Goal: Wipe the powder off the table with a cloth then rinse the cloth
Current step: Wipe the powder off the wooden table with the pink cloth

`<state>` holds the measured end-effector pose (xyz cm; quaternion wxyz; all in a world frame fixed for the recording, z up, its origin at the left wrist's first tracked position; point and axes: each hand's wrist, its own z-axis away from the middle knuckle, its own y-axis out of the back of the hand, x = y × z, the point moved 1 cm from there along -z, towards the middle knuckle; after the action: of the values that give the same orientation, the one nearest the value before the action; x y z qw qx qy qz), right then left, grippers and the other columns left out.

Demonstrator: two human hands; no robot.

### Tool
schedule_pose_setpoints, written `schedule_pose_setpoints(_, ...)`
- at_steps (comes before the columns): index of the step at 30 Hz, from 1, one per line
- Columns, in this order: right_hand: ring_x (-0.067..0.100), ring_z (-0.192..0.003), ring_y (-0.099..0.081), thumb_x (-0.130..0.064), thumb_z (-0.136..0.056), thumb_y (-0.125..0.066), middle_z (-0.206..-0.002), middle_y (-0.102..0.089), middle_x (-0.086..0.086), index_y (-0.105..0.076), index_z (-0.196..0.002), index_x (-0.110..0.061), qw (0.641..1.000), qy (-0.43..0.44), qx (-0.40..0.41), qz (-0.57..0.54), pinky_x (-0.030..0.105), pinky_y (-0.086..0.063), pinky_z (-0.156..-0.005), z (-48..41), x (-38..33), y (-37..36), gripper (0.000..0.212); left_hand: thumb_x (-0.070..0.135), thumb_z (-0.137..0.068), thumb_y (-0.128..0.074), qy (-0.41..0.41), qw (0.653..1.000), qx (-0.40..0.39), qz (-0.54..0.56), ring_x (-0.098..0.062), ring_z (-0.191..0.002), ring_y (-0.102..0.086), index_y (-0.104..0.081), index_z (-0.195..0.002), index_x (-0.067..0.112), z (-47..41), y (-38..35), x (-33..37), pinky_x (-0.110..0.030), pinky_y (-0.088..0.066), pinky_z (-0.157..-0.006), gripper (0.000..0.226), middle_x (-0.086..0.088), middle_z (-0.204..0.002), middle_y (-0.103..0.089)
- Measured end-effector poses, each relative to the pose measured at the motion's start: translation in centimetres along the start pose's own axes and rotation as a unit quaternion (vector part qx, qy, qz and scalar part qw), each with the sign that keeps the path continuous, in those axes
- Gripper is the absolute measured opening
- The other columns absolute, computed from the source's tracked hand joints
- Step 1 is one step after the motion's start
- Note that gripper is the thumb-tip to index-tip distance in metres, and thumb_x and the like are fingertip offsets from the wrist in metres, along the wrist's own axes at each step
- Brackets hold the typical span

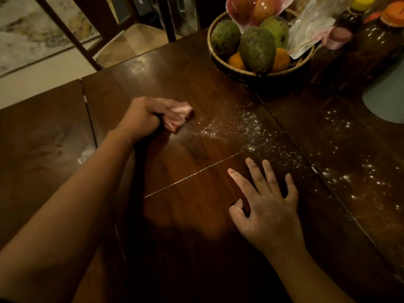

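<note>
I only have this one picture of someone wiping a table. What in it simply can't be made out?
Head view only:
Cloth: mostly hidden inside the left hand and blurred.
Bottles: too dark to read labels or contents.
Pale round object: cut off by the right edge; unidentifiable.
Basket: its far side hidden by fruit and plastic wrap.

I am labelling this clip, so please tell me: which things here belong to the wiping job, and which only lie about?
Job: pink cloth gripped by the left hand; white powder scattered on the table; right hand, fingers spread.
Lying about: fruit basket; two bottles; chair.
</note>
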<state>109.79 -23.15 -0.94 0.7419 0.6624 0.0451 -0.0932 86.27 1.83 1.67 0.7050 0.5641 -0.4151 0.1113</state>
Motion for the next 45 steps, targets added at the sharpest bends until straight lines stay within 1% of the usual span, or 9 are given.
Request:
schedule_pose_setpoints(4,0.03,-0.152,-0.019,-0.046,-0.084,-0.037,-0.163,-0.026,0.003,-0.035,-0.151,-0.037,1.0,0.002,0.006,0.011,0.068,-0.019,-0.113,0.0,-0.1,0.1,0.068,-0.003,-0.088,-0.054,0.187,0.961,0.167,-0.12,-0.018,-0.136,-0.045,-0.06,-0.129,0.036,2.4,4.0,-4.7,-0.026,-0.027,-0.115,0.057,0.001,-0.147,-0.05)
schedule_pose_setpoints(7,0.03,-0.151,-0.021,-0.046,-0.084,-0.035,-0.163,-0.027,0.004,-0.035,-0.151,-0.037,1.0,0.001,0.002,0.029,0.068,-0.022,-0.112,0.0,-0.2,0.1,0.068,0.001,-0.085,-0.051,0.215,0.94,0.19,-0.186,-0.026,-0.138,-0.041,-0.053,-0.135,0.043,5.5,3.0,-4.8,-0.048,-0.027,-0.118,0.066,0.002,-0.153,-0.042)
schedule_pose_setpoints(16,0.031,-0.151,-0.022,-0.047,-0.084,-0.033,-0.163,-0.028,0.005,-0.036,-0.151,-0.035,0.999,-0.001,-0.001,0.034,0.069,-0.022,-0.111,-0.1,-0.3,0.2,0.069,-0.01,-0.077,-0.059,-0.017,0.982,0.012,-0.185,-0.007,-0.138,-0.035,-0.056,-0.135,0.038,13.0,-2.1,0.7,-0.044,-0.031,-0.114,0.075,0.016,-0.149,-0.038)
schedule_pose_setpoints(23,0.03,-0.151,-0.021,-0.046,-0.084,-0.032,-0.163,-0.027,0.003,-0.034,-0.152,-0.037,0.999,-0.003,0.001,0.034,0.068,-0.021,-0.112,-0.1,-0.3,0.2,0.068,0.016,-0.093,-0.057,0.302,0.902,0.239,-0.195,-0.03,-0.128,-0.051,-0.053,-0.137,0.033,0.9,-0.3,-2.3,-0.046,-0.042,-0.106,0.048,-0.005,-0.142,-0.053)
schedule_pose_setpoints(28,0.03,-0.151,-0.023,-0.045,-0.083,-0.034,-0.162,-0.029,0.003,-0.036,-0.15,-0.038,1.0,-0.005,0.006,0.026,0.068,-0.022,-0.112,-0.2,-0.3,0.2,0.067,0.022,-0.095,-0.055,0.068,0.972,0.081,-0.21,-0.025,-0.132,-0.046,-0.046,-0.141,0.042,-1.8,-8.4,5.2,-0.055,-0.033,-0.111,0.05,-0.001,-0.149,-0.045)
schedule_pose_setpoints(33,0.028,-0.151,-0.022,-0.045,-0.082,-0.036,-0.162,-0.029,0.001,-0.04,-0.148,-0.04,1.0,-0.007,0.008,0.0,0.066,-0.02,-0.113,-0.1,-0.4,0.4,0.066,0.007,-0.078,-0.045,-0.17,0.975,-0.078,-0.123,-0.013,-0.135,-0.045,-0.06,-0.132,0.034,3.9,-8.1,6.9,-0.053,-0.04,-0.106,0.062,0.008,-0.148,-0.049)
schedule_pose_setpoints(37,0.027,-0.153,-0.016,-0.046,-0.083,-0.038,-0.164,-0.026,-0.001,-0.037,-0.148,-0.042,1.0,-0.004,0.003,-0.019,0.065,-0.017,-0.115,-0.2,-0.3,0.4,0.065,0.005,-0.088,-0.057,0.004,0.986,0.029,-0.161,-0.023,-0.138,-0.043,-0.051,-0.13,0.044,1.7,-4.9,3.7,-0.031,-0.03,-0.116,0.057,-0.002,-0.144,-0.053)
schedule_pose_setpoints(41,0.025,-0.153,-0.015,-0.045,-0.083,-0.037,-0.164,-0.024,-0.002,-0.034,-0.148,-0.044,1.0,-0.009,-0.001,-0.02,0.064,-0.015,-0.115,-0.2,-0.2,0.4,0.065,0.025,-0.099,-0.05,0.132,0.955,0.073,-0.254,-0.037,-0.141,-0.034,-0.043,-0.144,0.043,-5.4,-6.3,4.2,-0.055,-0.032,-0.114,0.049,-0.004,-0.159,-0.031)
schedule_pose_setpoints(45,0.025,-0.153,-0.017,-0.046,-0.082,-0.036,-0.164,-0.024,-0.004,-0.033,-0.149,-0.046,1.0,-0.017,-0.006,-0.014,0.063,-0.016,-0.115,-0.4,-0.3,0.3,0.066,0.026,-0.101,-0.045,0.09,0.954,0.058,-0.279,-0.039,-0.14,-0.032,-0.042,-0.146,0.03,-8.5,-11.1,9.0,-0.061,-0.029,-0.111,0.045,-0.014,-0.157,-0.029)
